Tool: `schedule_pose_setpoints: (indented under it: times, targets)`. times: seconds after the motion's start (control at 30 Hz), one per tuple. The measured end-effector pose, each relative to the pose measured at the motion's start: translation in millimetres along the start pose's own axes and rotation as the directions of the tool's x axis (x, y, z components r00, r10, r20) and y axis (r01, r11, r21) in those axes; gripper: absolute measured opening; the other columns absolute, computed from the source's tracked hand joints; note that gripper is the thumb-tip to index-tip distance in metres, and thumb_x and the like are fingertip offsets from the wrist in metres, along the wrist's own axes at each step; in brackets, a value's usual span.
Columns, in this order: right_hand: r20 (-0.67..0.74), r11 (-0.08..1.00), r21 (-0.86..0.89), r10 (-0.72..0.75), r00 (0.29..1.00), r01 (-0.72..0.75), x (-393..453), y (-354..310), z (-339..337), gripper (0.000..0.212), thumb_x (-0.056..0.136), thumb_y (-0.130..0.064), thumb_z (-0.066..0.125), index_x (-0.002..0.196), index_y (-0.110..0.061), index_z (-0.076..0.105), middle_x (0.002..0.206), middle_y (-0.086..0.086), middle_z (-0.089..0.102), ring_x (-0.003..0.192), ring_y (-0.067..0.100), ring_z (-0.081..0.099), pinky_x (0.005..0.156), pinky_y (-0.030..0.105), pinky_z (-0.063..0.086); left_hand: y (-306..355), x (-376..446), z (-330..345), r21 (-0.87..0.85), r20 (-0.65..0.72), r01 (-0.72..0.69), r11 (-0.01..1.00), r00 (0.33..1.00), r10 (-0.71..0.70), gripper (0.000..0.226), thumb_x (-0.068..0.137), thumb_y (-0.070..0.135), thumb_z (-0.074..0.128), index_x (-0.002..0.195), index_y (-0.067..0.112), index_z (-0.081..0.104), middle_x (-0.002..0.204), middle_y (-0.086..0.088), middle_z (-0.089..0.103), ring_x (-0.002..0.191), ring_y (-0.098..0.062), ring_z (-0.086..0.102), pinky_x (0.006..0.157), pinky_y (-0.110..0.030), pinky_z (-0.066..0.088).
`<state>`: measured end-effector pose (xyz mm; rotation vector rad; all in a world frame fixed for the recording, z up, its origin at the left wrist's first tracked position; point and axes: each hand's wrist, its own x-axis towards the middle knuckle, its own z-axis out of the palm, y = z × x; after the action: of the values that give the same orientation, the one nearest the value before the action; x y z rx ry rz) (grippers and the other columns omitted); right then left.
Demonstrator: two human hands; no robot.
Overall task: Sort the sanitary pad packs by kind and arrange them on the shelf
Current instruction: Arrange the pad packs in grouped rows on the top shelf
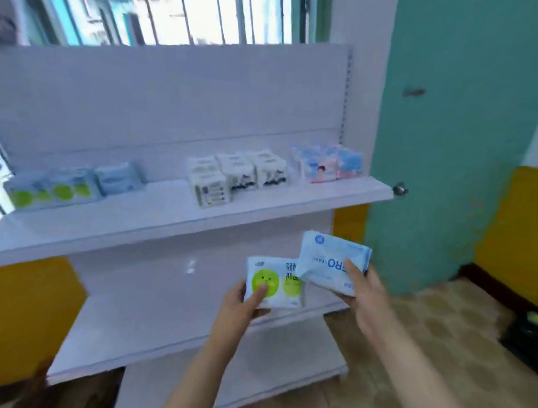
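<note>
Nearest, the left hand (246, 300) grips a white pack with green circles (274, 283), thumb on its front, and the right hand (364, 291) holds a pale blue pack (329, 261) overlapping its corner. Beyond, the upper shelf (182, 219) carries green-circle packs (51, 188), a blue pack (119, 177), white packs (235, 175) and pink-blue packs (327, 163).

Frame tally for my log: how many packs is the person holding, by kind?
Green-dot pack: 1, held in the left hand
Pale blue pack: 1, held in the right hand
Total: 2
The packs on the shelf are too blurred to count.
</note>
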<state>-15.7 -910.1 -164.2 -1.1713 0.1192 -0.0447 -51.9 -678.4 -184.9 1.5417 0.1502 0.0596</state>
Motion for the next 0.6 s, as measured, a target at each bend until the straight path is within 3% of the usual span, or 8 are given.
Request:
schedule_pose_setpoints:
  times: [0.2, 0.3, 0.43, 0.6]
  targets:
    - [0.393, 0.992, -0.070, -0.069, 0.917, 0.105, 26.4, -2.1, 210.9, 0.034, 0.095, -0.017, 0.059, 0.129, -0.018, 0.056, 0.119, 0.005, 0.071, 0.110, 0.024, 0.067, 0.093, 0.044, 0.053, 91.8, 34.1, -174.1, 0.004, -0.204, -0.218, 0.976, 0.955, 0.214, 0.023, 0.093, 0.017, 0.067, 0.114, 0.009, 0.063, 0.104, -0.005, 0.075, 0.092, -0.014, 0.073, 0.074, -0.027, 0.059]
    - [0.442, 0.980, -0.121, -0.089, 0.893, 0.157, 26.3, 8.3, 290.3, 0.028, 0.094, -0.020, 0.062, 0.121, -0.020, 0.061, 0.113, 0.003, 0.073, 0.105, 0.022, 0.069, 0.092, 0.042, 0.054, 116.6, 39.5, -240.1, 0.015, -0.309, -0.261, 0.965, 0.917, 0.253, 0.024, 0.092, 0.017, 0.068, 0.113, 0.008, 0.062, 0.104, -0.012, 0.073, 0.091, -0.019, 0.072, 0.072, -0.027, 0.059]
    - [0.475, 0.911, -0.312, -0.097, 0.875, 0.270, 27.0, 26.4, 365.5, 0.015, 0.089, -0.037, 0.068, 0.101, -0.029, 0.064, 0.102, -0.004, 0.072, 0.094, 0.013, 0.067, 0.087, 0.039, 0.054, 132.2, 41.3, -309.0, 0.055, -0.415, -0.272, 0.961, 0.869, 0.270, 0.024, 0.090, 0.016, 0.070, 0.111, 0.006, 0.061, 0.101, -0.017, 0.071, 0.087, -0.019, 0.070, 0.073, -0.029, 0.060]
    - [0.561, 0.879, -0.317, -0.129, 0.818, 0.357, 44.0, 40.5, 433.8, 0.023, 0.087, -0.034, 0.071, 0.108, -0.029, 0.064, 0.099, -0.010, 0.071, 0.091, 0.007, 0.067, 0.066, 0.019, 0.048, 133.4, 61.6, -383.5, 0.127, -0.474, -0.212, 0.969, 0.845, 0.247, 0.028, 0.088, 0.020, 0.074, 0.111, 0.019, 0.057, 0.107, -0.007, 0.070, 0.091, -0.018, 0.072, 0.077, -0.031, 0.060]
